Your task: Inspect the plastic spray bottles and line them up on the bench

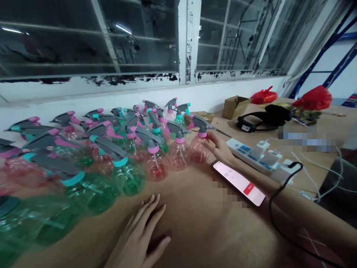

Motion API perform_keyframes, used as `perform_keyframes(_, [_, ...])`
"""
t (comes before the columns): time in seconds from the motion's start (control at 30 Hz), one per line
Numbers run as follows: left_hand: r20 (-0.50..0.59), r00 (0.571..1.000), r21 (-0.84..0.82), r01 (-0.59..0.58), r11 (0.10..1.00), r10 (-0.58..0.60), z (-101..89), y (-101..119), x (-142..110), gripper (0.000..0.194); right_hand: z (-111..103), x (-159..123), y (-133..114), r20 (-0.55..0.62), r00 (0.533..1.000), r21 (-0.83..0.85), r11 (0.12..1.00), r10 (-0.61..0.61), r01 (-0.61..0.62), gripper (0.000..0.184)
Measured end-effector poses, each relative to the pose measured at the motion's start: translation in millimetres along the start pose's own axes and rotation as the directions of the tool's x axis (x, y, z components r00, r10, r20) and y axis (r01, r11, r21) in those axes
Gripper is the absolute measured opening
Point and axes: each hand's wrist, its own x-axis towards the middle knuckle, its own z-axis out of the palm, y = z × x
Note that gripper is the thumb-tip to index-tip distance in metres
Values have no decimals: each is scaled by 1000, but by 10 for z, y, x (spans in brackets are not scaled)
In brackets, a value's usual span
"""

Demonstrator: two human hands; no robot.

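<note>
My right hand (219,147) is at the neck and side of a clear pink spray bottle (199,150) with a grey and pink trigger head, its fingers closed on it. This bottle stands upright at the right end of a group of similar ones. Beside it are two more pink bottles, one of them a spray bottle (179,155) close by. My left hand (142,230) rests on the brown tabletop (195,223), fingers stretched out and holding nothing. Nearest to it is a green spray bottle (128,178) with a turquoise collar.
A lit phone (238,183) showing a timer lies by my right forearm. Behind that arm are a white power strip (245,152) with plugs, loose cables, black headphones (262,119), a small cardboard box (235,107) and red plastic bags (314,98). Windows (89,41) line the back wall.
</note>
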Motion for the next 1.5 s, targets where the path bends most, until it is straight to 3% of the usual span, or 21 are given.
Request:
perform_keyframes(0.2, [-13, 1000, 32, -23, 999, 23, -26, 22, 17, 58, -13, -11, 0, 8, 999, 24, 999, 48, -48, 47])
perform_keyframes(0.37, [16, 1000, 6, 10, 1000, -10, -10, 17, -4, 57, -50, -111, 45, -69, 989, 115, 986, 133, -124, 61])
perform_keyframes(0.47, [19, 1000, -3, 10, 1000, -10, -25, 22, 5, 53, -61, -337, -75, -127, 980, 141, 981, 151, -133, 55])
perform_keyframes(0.57, [6, 1000, -3, 7, 1000, -7, -63, 43, 24, 48, -18, -686, -359, -135, 979, 146, 981, 151, -131, 37])
perform_keyframes(0.63, [-8, 1000, -15, 2, 1000, -2, -97, 63, 17, 44, 48, -924, -609, -65, 986, 139, 980, 153, -143, 30])
perform_keyframes(0.67, [-10, 1000, -26, 5, 1000, -5, -116, 72, 2, 43, 93, -1028, -739, 13, 989, 124, 981, 147, -148, 28])
perform_keyframes(0.7, [-10, 1000, -38, 9, 999, -9, -138, 80, -24, 41, 144, -1118, -865, 163, 979, 92, 986, 120, -136, 26])
perform_keyframes(0.8, [-8, 999, -71, 44, 997, -45, -216, 86, -173, 39, 334, -1289, -1191, 363, 929, 186, 983, -78, 10, 21])
perform_keyframes(1.0, [-38, 978, -131, 199, 971, -205, -471, 2, -741, 34, 833, -1312, -1628, 509, 811, 271, 948, -290, 169, 16])
perform_keyframes(1.23, [-71, 900, -206, 408, 889, -430, -919, -133, -1492, 26, 1486, -1349, -2082, 592, 693, 367, 903, -412, 224, 16])
perform_keyframes(1.37, [-93, 842, -238, 499, 833, -531, -1180, -240, -1924, 27, 1827, -1473, -2317, 648, 588, 443, 868, -483, 225, 14])
perform_keyframes(1.43, [-108, 785, -246, 573, 782, -609, -1307, -319, -2143, 27, 1972, -1545, -2417, 676, 541, 468, 859, -500, 209, 15])
perform_keyframes(1.47, [-121, 737, -242, 628, 739, -665, -1371, -366, -2248, 27, 2038, -1579, -2461, 690, 524, 471, 860, -499, 199, 15])
perform_keyframes(1.5, [-153, 660, -246, 696, 675, -736, -1435, -419, -2347, 26, 2100, -1611, -2502, 702, 511, 471, 861, -497, 190, 15])
